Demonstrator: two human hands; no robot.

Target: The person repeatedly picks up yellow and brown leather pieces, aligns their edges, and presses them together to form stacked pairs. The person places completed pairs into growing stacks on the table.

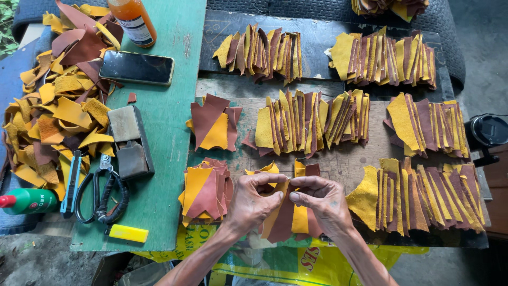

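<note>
Our fingertips are pinched together on a small fan of leather pieces, yellow and reddish-brown ones overlapped edge on edge, held just above the wooden board. The left hand clamps the near-left edge of the fan between thumb and forefinger; the right hand meets it tip to tip, fingers closed on a yellow strip at the middle. We judge the step in hand to be the squaring-up of alternating colours into one overlapped set, and the next move calls for a steady pinch so the pieces do not slide apart as they go down flat. Just left of our fingers lies a loose stack of brown and yellow cuts, and beyond it, farther from us, a smaller pair of pieces. Just right of the fingers a finished row of fanned pieces lies on the board; more rows sit beyond the fingertips, and others farther still. Well out to the left, on the green table, rest a black phone, a grey block, pliers, a yellow lighter, an orange bottle, and, past them, a heap of leather scraps. Below our wrists a yellow sack shows.
</note>
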